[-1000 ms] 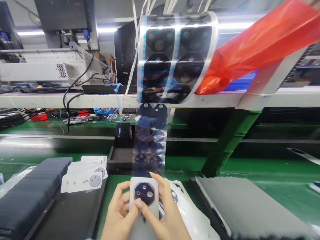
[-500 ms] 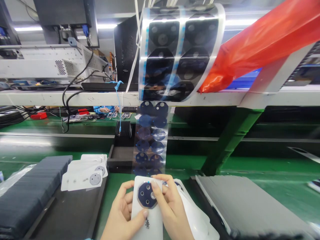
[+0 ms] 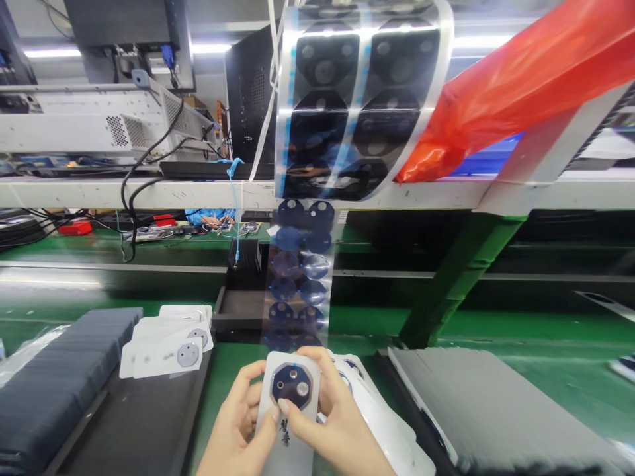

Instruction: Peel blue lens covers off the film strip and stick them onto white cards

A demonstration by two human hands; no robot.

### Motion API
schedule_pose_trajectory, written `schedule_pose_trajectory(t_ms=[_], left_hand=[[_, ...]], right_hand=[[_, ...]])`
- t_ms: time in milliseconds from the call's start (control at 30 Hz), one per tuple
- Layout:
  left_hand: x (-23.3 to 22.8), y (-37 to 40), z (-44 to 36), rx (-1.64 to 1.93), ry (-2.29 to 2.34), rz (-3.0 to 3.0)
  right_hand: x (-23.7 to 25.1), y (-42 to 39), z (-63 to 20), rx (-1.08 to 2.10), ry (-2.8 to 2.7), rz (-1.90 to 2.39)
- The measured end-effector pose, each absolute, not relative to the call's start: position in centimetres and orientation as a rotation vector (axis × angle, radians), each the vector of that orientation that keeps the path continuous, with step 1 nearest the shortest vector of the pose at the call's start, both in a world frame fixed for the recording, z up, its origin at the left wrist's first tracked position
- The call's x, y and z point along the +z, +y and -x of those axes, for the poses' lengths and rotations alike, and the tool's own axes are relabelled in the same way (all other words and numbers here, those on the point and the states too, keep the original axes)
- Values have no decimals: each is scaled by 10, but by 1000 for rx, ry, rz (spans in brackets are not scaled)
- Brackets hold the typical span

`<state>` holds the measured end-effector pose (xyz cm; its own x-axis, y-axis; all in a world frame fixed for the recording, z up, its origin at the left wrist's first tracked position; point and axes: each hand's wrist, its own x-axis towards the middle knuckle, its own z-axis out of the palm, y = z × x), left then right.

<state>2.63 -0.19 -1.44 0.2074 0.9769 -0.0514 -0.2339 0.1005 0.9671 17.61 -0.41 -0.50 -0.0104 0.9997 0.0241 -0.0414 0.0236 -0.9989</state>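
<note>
White phone back cover point(image 3: 290, 416) sits low and central in front of me, over the green bench point(image 3: 520, 370), gripped by both my hands. My left hand point(image 3: 238, 430) curls around its left edge, thumb pressing just under the dark octagonal sticker point(image 3: 292, 385). My right hand point(image 3: 332, 426) closes on the right edge, a fingertip at the sticker's lower rim. Clear film strip point(image 3: 297, 284) hangs just behind. More white covers point(image 3: 171, 344) lie at left.

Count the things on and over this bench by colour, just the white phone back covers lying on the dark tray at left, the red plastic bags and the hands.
White plastic phone back covers on the dark tray: cannot tell exactly, about 3 overlapping
Red plastic bag: 1
Bare hands: 2, left hand and right hand
Total: about 6
</note>
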Motion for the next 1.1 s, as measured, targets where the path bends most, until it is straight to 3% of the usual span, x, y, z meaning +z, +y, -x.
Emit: schedule_pose_trajectory(t_ms=[600, 833, 1100], left_hand=[[1, 1, -10, 941, 799, -1050], [5, 0, -7, 930, 766, -1006], [-14, -4, -19, 1065, 919, -1200]], right_hand=[[-9, -2, -195, 1517, -1227, 900], [0, -3, -197, 1482, -1290, 986], [-20, 9, -176, 1417, -1001, 939]])
